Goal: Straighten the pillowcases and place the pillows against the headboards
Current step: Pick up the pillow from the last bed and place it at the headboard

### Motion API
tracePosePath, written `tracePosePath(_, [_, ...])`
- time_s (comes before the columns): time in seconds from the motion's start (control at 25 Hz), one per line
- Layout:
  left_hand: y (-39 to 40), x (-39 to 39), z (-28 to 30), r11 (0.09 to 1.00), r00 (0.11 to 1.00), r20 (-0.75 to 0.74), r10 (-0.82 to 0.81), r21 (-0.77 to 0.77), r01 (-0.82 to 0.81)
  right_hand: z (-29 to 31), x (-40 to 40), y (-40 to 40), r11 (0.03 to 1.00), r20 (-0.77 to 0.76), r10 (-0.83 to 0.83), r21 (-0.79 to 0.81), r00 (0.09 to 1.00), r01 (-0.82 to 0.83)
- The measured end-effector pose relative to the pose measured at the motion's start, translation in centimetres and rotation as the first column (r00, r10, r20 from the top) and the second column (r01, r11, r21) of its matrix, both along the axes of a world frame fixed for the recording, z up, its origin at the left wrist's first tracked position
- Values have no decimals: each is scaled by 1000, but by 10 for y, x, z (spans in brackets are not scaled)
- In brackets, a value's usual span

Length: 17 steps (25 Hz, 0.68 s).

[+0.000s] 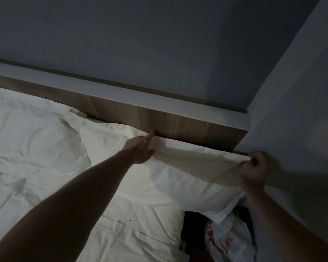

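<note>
Pillowcase edge btwn both hands' fingers

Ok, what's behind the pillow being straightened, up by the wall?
Behind the pillow stands the wooden headboard. The left hand and right hand hold its pillowcase edge stretched taut there. The headboard's lower part is covered.

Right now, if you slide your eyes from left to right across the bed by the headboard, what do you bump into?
Left pillow → left hand holding the pillowcase edge → the stretched pillowcase edge → right hand pinching it → the side wall.
</note>
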<state>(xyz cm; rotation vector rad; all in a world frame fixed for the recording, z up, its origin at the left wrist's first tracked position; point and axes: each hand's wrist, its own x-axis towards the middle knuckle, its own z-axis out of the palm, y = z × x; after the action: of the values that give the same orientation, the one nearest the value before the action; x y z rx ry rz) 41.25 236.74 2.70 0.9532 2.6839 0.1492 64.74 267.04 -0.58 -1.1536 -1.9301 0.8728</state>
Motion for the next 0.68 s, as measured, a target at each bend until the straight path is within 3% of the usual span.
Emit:
tracePosePath(0.08, [9,-2,-1,998,999,42,-25,-52,27,9,3,-7,999,-35,25,40,999,-24])
tracePosePath(0.2, [20,-3,3,997,999,-37,-31,-69,29,18,6,-11,1000,-71,14,21,997,-12])
tracePosePath(0.28, [16,-4,2,997,997,-81,1,-82,-8,13,1,-4,996,-87,-73,-53,994,68])
tracePosePath(0.36, [2,-11,0,982,990,-52,133,-130,-139,5,-8,3,973,-89,-172,-173,981,155])
tracePosePath(0.48, [-18,-20,-2,966,980,-116,160,-185,-179,4,-18,0,943,-37,-188,-286,981,170])
tracePosePath(0.6, [-26,-14,4,978,951,-235,201,-8,-209,8,-15,-42,994,-119,-100,20,988,103])
tracePosePath(0.68, [-32,-8,6,957,943,-198,267,167,-236,11,-20,-87,985,-143,118,145,983,-97])
